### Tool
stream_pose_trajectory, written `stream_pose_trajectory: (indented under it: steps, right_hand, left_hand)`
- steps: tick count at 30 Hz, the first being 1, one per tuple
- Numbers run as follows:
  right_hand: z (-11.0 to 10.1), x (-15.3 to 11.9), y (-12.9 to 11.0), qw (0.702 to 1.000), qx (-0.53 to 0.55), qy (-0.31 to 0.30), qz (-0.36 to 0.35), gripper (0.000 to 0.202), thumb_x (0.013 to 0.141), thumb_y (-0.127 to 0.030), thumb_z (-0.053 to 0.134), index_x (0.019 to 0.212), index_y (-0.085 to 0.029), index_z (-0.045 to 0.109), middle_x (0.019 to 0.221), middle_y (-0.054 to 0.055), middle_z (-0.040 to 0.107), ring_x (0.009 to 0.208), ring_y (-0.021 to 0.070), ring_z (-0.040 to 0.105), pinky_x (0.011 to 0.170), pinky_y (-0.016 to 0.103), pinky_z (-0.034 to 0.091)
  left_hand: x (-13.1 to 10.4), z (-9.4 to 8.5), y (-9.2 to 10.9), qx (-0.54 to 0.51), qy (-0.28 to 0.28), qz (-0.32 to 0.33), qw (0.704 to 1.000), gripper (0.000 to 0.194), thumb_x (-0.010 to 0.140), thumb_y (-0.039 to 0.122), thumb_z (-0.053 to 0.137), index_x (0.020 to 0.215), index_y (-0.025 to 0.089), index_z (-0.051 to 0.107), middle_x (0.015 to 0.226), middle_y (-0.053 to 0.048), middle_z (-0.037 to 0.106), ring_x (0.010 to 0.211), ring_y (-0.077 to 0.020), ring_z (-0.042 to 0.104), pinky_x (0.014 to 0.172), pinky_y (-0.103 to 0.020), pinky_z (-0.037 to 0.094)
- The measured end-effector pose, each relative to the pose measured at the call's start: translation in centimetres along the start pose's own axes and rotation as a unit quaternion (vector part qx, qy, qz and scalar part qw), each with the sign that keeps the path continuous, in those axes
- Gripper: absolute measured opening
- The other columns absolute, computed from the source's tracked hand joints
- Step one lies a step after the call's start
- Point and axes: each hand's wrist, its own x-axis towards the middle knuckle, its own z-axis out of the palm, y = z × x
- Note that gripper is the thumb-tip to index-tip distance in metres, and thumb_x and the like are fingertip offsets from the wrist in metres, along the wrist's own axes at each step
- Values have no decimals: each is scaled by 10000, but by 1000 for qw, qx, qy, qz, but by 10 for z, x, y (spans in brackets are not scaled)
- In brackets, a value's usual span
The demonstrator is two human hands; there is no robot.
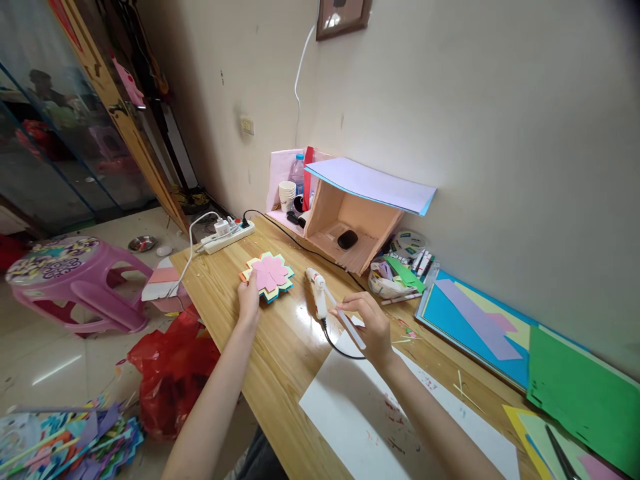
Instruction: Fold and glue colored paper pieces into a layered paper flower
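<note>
Left hand (249,300) pinches layered paper flower (273,273) at rim, your best hold: likely light, creasable. Right hand (370,323) pinches glue stick (354,333).

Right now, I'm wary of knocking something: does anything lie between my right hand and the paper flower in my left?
Yes: the glue gun is between your right hand and the paper flower in your left hand, closer to the right hand. Tabletop shows between gun and flower.
</note>
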Motion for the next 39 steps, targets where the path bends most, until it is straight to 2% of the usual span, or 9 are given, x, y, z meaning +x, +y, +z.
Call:
stream_pose_trajectory:
  steps: [3,5,8,10,15,22,30,34,39]
  right_hand:
    - [6,-8,6,999,5,-4,37,192,757,-266,631,897,-196,519,736,32,571,652,156,543,616,298,460]
    - [17,-19,14,992,1,-21,125,394,731,-345,645,1037,-180,460,839,56,569,697,166,545,662,316,466]
    - [42,-34,27,956,-32,-102,273,541,727,-435,597,1139,-144,403,986,109,545,819,206,553,710,342,457]
    - [59,-37,33,938,-51,-143,310,509,743,-432,555,1142,-140,433,1005,113,549,896,234,541,755,354,436]
    - [80,-25,38,933,-39,-172,315,336,804,-334,411,1073,-178,540,939,78,608,890,237,552,753,329,415]
    - [57,-7,23,940,44,-121,315,309,847,-353,386,1006,-164,572,976,74,621,914,216,562,810,317,397]
    - [44,12,-13,938,117,-177,273,278,873,-366,377,944,-168,558,933,51,611,860,191,551,789,281,391]
    - [47,10,-14,936,79,-201,278,266,870,-365,367,845,-167,543,807,37,599,736,185,536,702,285,396]
    - [50,6,-9,935,69,-210,277,285,873,-357,353,923,-166,559,883,56,610,788,195,541,748,298,392]
  left_hand:
    - [-1,0,0,3,0,2,1000,335,640,413,634,785,111,639,748,-55,676,686,-168,621,638,-260,453]
    - [-1,0,0,1,-3,4,1000,338,642,418,633,790,113,641,751,-56,678,697,-168,623,644,-256,454]
    - [-1,0,-1,0,-7,5,1000,343,639,431,635,787,122,643,768,-58,681,714,-174,625,653,-260,457]
    - [-1,0,-1,0,-9,7,1000,339,639,433,635,782,126,642,776,-57,682,718,-176,625,653,-262,456]
    - [-5,2,1,0,-21,12,1000,323,662,426,618,788,130,642,756,-51,684,712,-174,630,669,-266,459]
    - [-7,1,0,25,-45,21,998,373,639,478,629,779,133,642,711,-39,671,628,-164,605,596,-251,438]
    - [-17,5,3,55,-89,40,994,435,622,536,628,747,119,636,648,-11,634,557,-120,527,537,-213,383]
    - [-22,9,5,61,-114,41,991,472,616,554,622,778,111,640,678,-31,642,590,-132,540,557,-219,393]
    - [-24,10,6,70,-123,33,989,473,632,543,618,816,108,647,686,-39,650,609,-139,555,555,-218,395]
